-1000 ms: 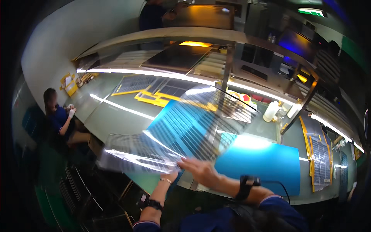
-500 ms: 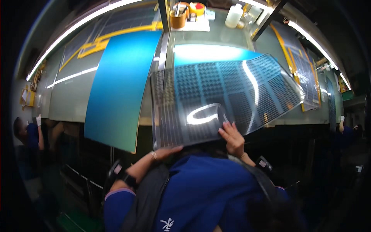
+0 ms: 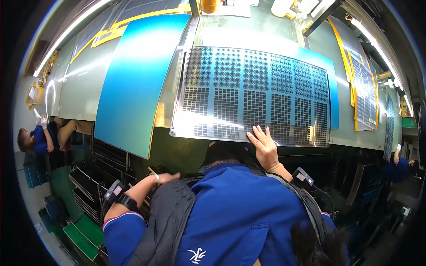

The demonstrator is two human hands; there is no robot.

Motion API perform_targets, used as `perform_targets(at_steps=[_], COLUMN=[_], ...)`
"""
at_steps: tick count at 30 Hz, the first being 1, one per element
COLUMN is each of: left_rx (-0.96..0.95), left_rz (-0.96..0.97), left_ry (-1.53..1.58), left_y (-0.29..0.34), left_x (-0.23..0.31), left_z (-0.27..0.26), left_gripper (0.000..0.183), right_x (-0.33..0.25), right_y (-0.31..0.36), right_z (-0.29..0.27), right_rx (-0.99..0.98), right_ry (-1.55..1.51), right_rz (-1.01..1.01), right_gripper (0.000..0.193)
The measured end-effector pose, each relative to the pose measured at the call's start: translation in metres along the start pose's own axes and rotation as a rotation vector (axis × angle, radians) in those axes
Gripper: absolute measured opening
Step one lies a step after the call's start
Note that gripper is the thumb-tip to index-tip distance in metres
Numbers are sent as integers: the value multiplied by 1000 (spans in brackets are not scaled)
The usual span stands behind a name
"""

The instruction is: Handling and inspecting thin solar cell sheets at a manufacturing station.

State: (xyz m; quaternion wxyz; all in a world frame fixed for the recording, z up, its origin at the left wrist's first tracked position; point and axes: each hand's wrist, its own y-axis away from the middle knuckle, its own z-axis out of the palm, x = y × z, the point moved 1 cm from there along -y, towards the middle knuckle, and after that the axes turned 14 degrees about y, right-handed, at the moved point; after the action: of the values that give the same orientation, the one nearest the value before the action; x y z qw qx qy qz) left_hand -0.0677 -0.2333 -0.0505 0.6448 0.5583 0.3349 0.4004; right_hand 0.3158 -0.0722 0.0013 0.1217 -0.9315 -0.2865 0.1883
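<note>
A clear film (image 3: 230, 119) printed with black patterns, rows of circles above and small grids below, lies flat over a blue sheet (image 3: 335, 88) on the light table. My right hand (image 3: 265, 148) rests on the film's near edge, fingers stretched out and spread. Off the film, my left hand (image 3: 168, 178) is low in front of my body, beside the dark vest. Its fingers look extended, slightly blurred, and nothing shows in them. Left of the film, another blue sheet (image 3: 137, 84) lies at a slant and sticks out past the table's near edge.
A metal post (image 3: 194, 9) rises at the table's back. Yellow-edged patterned films lie at far left and far right (image 3: 366, 95). White bottles (image 3: 282, 6) stand at the back. Dark racks (image 3: 84, 186) are below left. Another person (image 3: 37, 142) works at the far left.
The film has turned from tilted to nearly square and lies flat over the blue sheet. My left hand has left the film's edge and drawn back left toward my body. My right hand stays on the film.
</note>
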Motion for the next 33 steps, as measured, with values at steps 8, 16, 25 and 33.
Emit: perform_targets(at_steps=[8,16,25,33], left_rx=[508,-478,-402,-17], left_rz=[868,299,282,237], left_ry=[274,1484,1457,1157], left_y=[-53,-24,-34,2], left_x=[-78,4,11,45], left_z=[78,85,87,98], left_gripper=[58,48,41,60], right_x=[5,32,211,222], right_y=[-9,8,136,136], right_z=[-1,-38,-69,-66], right_rx=[-63,64,728,442], right_ry=[31,56,-1103,-1115], right_rz=[-63,88,1927,1657], right_gripper=[36,42,74,30])
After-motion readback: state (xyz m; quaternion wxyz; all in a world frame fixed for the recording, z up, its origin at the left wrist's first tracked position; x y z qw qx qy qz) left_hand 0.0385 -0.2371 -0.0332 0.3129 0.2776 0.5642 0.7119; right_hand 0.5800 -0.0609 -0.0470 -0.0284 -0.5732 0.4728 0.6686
